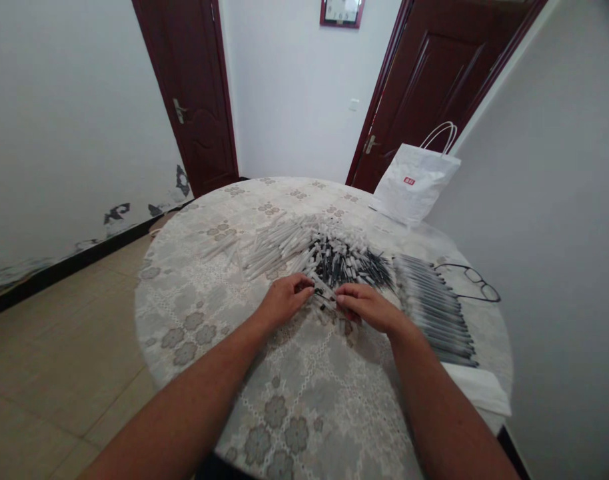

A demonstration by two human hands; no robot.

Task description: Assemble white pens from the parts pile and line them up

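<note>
1. A view from a head-worn camera looks down on a round table [304, 413] that fills the lower middle of the frame, covered by a pale lace-patterned cloth with grey flowers.
2. Both bare forearms reach up from the bottom edge and meet near the centre of the picture.
3. The left hand [283, 300] lies palm down, its fingers curled together, with the fingertips pinching a thin white pen part at the near edge of the heap.
4. The right hand [367, 307] mirrors it just to the right; its fingers are bent and close together on the same small piece, as if the two hands work one item between them. Whether the piece is fully clamped is too small to tell.
5. Directly above the hands lies the mixed heap of pen parts [342, 260], black and white, kept within easy reach.
6. To its left, loose white tubes [279, 243] fan outward.
7. To the right, a neat row of dark pens [437, 307] lies side by side, seemingly sorted.
8. Eyeglasses [472, 279] rest beyond that row, at the right.
9. A white paper bag [414, 183] leans against the wall, upper right.
</note>
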